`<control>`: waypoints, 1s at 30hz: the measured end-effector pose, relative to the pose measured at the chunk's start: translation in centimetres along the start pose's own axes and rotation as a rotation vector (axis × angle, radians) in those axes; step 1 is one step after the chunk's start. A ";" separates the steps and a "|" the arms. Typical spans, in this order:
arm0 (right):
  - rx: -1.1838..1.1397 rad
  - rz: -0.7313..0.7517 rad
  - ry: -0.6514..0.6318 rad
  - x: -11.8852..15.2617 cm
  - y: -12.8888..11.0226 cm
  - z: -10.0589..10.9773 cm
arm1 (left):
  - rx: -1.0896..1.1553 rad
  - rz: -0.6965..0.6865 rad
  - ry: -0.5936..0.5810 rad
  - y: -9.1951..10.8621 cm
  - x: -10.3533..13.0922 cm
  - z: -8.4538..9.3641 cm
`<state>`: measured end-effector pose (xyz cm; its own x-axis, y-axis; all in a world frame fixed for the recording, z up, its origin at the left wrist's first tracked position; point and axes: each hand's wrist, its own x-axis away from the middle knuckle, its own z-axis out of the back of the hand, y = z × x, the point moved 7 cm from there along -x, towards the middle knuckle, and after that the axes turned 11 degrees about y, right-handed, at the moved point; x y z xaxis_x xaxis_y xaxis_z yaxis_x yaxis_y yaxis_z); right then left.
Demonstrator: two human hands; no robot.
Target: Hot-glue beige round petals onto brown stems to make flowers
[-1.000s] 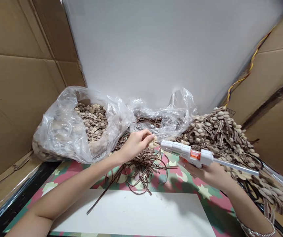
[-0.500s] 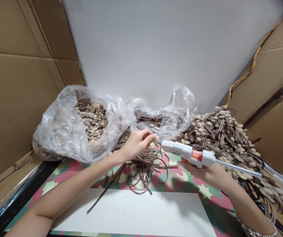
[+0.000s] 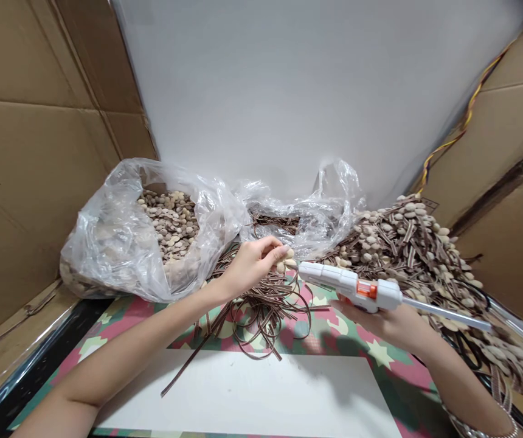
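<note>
Between the thumb and fingers of my left hand is a small cream flower-shaped piece with rounded petals. My right hand is wrapped round the handle of a white and orange hot glue gun, a glue stick jutting from its back. The gun's nozzle points left and sits just beside the flower piece; I cannot tell whether they touch. Below my left hand lies a tangled heap of thin brown striped ribbons on the patterned mat.
A clear plastic bag of small beige pieces stands at the left. Behind the ribbons lies another plastic bag with brown strips. Ribbons with beige pieces pile up at the right. A white board lies in front; cardboard walls flank the sides.
The glue gun in my right hand has shifted slightly right and down. My left hand stays nearly in place with the flower piece, which shows a little more.
</note>
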<state>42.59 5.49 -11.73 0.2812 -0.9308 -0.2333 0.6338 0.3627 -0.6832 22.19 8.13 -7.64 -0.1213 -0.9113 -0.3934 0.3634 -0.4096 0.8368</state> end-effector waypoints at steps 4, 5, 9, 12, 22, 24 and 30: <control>0.008 -0.036 -0.039 0.1 0.6 -0.1 | 0.019 -0.009 0.020 0.0 0.0 0.2; 0.007 -0.026 -0.050 0.1 0.6 -0.2 | 0.017 -0.011 0.025 0.1 -0.1 0.2; 0.016 0.038 -0.066 0.1 -0.1 -0.1 | 0.011 -0.022 0.035 0.1 -0.2 0.4; 0.004 0.037 -0.052 0.2 -0.3 0.1 | -0.021 -0.025 0.029 -0.1 -0.3 0.4; 0.038 0.020 -0.021 -0.3 -0.2 -0.1 | -0.059 0.007 -0.023 -0.6 0.0 -0.1; 0.037 0.025 -0.025 -0.3 -0.2 -0.2 | -0.061 0.007 -0.020 -0.6 0.0 0.0; 0.045 -0.042 -0.011 0.1 1.0 -0.1 | -0.050 0.003 -0.011 -0.5 -0.1 0.2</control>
<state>43.16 5.72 -12.48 0.2616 -0.9449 -0.1969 0.6771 0.3250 -0.6602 21.85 8.41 -7.95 -0.1299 -0.9130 -0.3868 0.4091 -0.4047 0.8178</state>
